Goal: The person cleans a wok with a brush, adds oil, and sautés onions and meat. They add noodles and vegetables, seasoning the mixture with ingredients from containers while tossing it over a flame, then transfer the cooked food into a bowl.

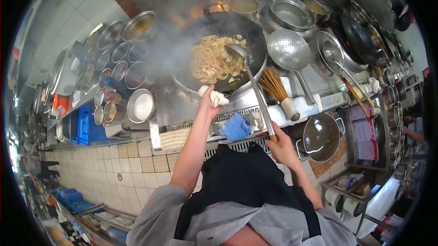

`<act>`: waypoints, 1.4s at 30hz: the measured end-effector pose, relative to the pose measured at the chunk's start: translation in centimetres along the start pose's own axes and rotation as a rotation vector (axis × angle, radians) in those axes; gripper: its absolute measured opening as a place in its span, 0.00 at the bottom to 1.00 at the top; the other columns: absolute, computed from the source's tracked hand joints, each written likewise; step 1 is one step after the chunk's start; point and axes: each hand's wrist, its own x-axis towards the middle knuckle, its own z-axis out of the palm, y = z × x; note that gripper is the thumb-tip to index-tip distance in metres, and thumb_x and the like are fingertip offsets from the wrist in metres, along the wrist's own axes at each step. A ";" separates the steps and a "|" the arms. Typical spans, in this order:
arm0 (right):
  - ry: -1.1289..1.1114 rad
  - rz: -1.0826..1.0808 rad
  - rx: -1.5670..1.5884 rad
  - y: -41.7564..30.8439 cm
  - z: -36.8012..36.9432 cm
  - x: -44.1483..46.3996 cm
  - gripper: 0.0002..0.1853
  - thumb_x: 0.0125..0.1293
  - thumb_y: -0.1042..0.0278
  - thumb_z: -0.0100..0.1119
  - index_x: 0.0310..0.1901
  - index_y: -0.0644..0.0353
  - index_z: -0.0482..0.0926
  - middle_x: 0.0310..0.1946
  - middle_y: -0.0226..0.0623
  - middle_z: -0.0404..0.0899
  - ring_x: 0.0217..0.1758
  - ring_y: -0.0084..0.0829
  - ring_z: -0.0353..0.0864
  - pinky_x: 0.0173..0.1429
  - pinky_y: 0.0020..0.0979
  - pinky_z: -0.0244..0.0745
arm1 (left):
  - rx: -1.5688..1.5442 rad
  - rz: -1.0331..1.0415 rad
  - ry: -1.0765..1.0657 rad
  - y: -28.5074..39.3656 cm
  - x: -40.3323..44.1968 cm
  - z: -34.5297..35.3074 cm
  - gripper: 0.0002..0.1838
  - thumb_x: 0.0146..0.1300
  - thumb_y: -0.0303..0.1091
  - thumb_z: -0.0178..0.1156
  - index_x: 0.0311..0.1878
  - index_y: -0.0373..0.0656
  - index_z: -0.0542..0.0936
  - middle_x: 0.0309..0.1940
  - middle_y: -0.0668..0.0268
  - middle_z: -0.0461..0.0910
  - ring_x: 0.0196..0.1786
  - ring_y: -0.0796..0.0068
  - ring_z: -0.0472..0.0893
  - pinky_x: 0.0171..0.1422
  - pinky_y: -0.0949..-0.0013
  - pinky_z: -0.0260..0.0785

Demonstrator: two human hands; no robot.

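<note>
A large black wok (250, 26) sits on the burner, holding noodles (209, 61) with paler chunks among them. Steam drifts to its left and flames show behind its far rim. My left hand (208, 100) is closed on a white folded cloth (220, 99) at the wok's near edge; the cloth hides whatever part of the wok lies under it. In my right hand (282, 145) is the handle end of a long metal ladle (258, 93). The ladle's bowl rests among the noodles, on their right side.
Right of the wok lie a perforated strainer (288, 49) and a bamboo brush (276, 88). A blue cloth (236, 126) is on the stove's front ledge. Seasoning containers and a bowl of white powder (140, 105) stand left. A two-handled pan (321, 137) sits low at right.
</note>
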 end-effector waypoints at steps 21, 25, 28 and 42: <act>-0.083 -0.269 -0.652 -7.9 -6.1 1.6 0.31 0.60 0.70 0.63 0.66 0.62 0.68 0.27 0.51 0.79 0.27 0.43 0.77 0.41 0.36 0.74 | -0.057 0.167 0.152 -10.3 -11.5 -4.1 0.09 0.59 0.26 0.51 0.44 0.41 0.71 0.36 0.56 0.79 0.40 0.59 0.82 0.45 0.52 0.78; -0.269 -0.003 -0.415 -11.9 -8.3 -0.1 0.32 0.60 0.69 0.64 0.66 0.66 0.67 0.27 0.48 0.79 0.30 0.30 0.77 0.44 0.32 0.74 | -0.131 0.044 0.141 -2.0 -14.1 3.9 0.04 0.58 0.26 0.53 0.37 0.42 0.72 0.31 0.60 0.79 0.36 0.64 0.82 0.37 0.57 0.78; -0.224 -0.009 -0.526 -11.9 -7.9 1.8 0.31 0.61 0.69 0.63 0.66 0.63 0.67 0.28 0.52 0.80 0.29 0.42 0.80 0.40 0.38 0.75 | -0.056 0.097 -0.075 -3.1 -8.6 1.5 0.06 0.59 0.27 0.55 0.40 0.42 0.72 0.33 0.60 0.79 0.38 0.65 0.83 0.41 0.60 0.80; -0.385 0.041 -0.527 -15.4 -11.0 -3.8 0.30 0.61 0.70 0.61 0.66 0.64 0.67 0.20 0.44 0.72 0.23 0.31 0.73 0.34 0.33 0.71 | -0.118 -0.047 0.076 -3.0 -13.9 3.3 0.03 0.61 0.30 0.52 0.38 0.45 0.73 0.31 0.63 0.79 0.32 0.65 0.81 0.34 0.57 0.78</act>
